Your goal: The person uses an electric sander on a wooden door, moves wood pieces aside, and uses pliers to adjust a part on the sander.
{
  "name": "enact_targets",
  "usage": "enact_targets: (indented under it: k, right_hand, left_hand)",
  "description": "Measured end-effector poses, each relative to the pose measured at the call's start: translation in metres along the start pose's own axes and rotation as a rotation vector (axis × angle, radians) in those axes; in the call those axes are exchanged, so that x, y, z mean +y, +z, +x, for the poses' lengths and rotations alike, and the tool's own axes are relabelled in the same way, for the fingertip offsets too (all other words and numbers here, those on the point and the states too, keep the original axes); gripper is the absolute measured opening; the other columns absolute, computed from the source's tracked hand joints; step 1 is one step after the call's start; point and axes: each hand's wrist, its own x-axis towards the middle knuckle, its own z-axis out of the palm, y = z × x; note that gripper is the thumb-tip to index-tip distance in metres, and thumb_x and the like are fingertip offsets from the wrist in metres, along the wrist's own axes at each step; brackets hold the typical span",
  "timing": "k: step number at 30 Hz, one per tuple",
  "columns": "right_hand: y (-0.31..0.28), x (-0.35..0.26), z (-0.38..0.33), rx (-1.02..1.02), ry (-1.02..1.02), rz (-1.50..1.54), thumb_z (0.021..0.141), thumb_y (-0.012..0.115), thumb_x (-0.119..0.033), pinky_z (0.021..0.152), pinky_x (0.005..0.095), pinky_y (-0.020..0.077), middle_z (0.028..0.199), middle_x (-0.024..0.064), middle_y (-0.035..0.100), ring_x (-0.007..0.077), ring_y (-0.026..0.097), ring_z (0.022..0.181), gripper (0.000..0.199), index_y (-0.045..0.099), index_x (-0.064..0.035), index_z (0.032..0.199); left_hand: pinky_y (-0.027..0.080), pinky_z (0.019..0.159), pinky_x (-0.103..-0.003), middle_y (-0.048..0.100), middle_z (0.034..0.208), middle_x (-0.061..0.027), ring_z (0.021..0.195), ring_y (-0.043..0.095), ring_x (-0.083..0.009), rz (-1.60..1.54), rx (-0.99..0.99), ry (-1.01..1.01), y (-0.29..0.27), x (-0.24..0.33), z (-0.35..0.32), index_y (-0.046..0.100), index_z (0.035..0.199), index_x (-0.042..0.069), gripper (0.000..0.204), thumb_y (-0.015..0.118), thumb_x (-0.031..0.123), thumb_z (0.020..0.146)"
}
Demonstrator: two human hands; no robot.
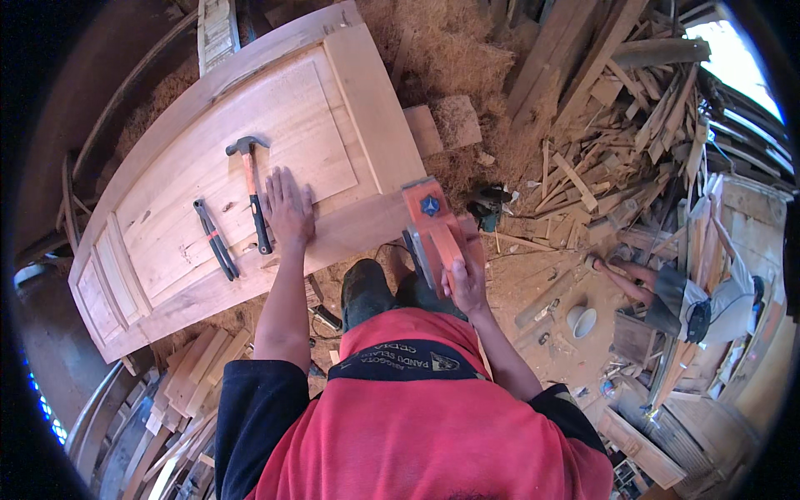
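A wooden panel door (371, 108) lies flat in front of me, slanting from upper right to lower left. My left hand (287, 212) rests on it palm down, fingers stretched out, just right of a claw hammer (252, 183) with an orange and black handle. Left of the hammer lies a pair of pincers (217, 240) with dark handles and a red band. My right hand (465, 287) is closed round the handle of an orange electric planer (442, 237) with a blue knob. The planer is at the door's near right corner; whether its base touches the wood is hidden.
Wood shavings (454, 50) cover the ground beyond the door. A heap of scrap wood (583, 175) fills the far right. Another person (708, 308) is at the right, near a white bucket (581, 321). Stacked boards (196, 371) lie at the lower left.
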Motion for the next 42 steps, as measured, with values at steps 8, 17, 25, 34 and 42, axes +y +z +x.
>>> enact_targets:
  k: [8,17,25,34,42]
  right_hand:
    - [0.045,-0.072,0.114,0.011,-0.138,-0.086,0.105,0.044,-0.044,0.042,0.0246,0.0393,0.061,0.0007,0.053,0.0077,0.049,0.046,0.044,0.059,-0.0041,0.095]
    - [0.019,-0.044,0.048,-0.026,-0.093,-0.102,0.104,0.045,-0.049,0.044,0.0262,0.0406,0.058,-0.0004,0.051,0.0081,0.050,0.047,0.051,0.054,-0.0022,0.121]
    - [0.005,-0.009,0.016,-0.043,-0.086,-0.095,0.105,0.044,-0.045,0.043,0.0247,0.0404,0.056,-0.0009,0.049,0.0076,0.049,0.046,0.049,0.053,-0.0044,0.130]
    - [0.053,-0.081,0.165,-0.052,-0.141,-0.122,0.103,0.047,-0.050,0.041,0.0263,0.0407,0.056,-0.0008,0.050,0.0090,0.051,0.045,0.052,0.054,-0.0046,0.128]
    - [0.027,-0.012,-0.012,-0.081,-0.032,-0.093,0.100,0.050,-0.049,0.045,0.0258,0.0420,0.064,0.0009,0.053,0.0084,0.050,0.049,0.049,0.057,-0.0029,0.116]
  left_hand:
    - [0.017,0.121,-0.044,0.031,0.161,-0.0105,0.150,0.026,-0.0263,0.021,0.002,0.015,0.003,-0.002,0.004,0.034,0.154,0.011,0.065,0.044,0.046,0.101]
    - [0.017,0.121,-0.045,0.032,0.161,-0.0100,0.150,0.025,-0.0265,0.015,-0.004,0.011,0.004,-0.004,0.001,0.034,0.154,0.011,0.065,0.046,0.045,0.100]
    - [0.017,0.121,-0.045,0.030,0.161,-0.0095,0.150,0.025,-0.0264,0.048,0.004,-0.002,0.005,-0.001,-0.001,0.033,0.155,0.011,0.065,0.043,0.045,0.101]
    - [0.018,0.121,-0.045,0.032,0.160,-0.0085,0.149,0.026,-0.0269,-0.016,0.030,0.026,0.006,-0.005,0.004,0.035,0.154,0.013,0.063,0.044,0.045,0.100]
    - [0.017,0.121,-0.045,0.031,0.161,-0.0081,0.150,0.024,-0.0266,0.056,0.014,0.007,0.010,-0.007,-0.001,0.034,0.154,0.013,0.063,0.043,0.044,0.101]
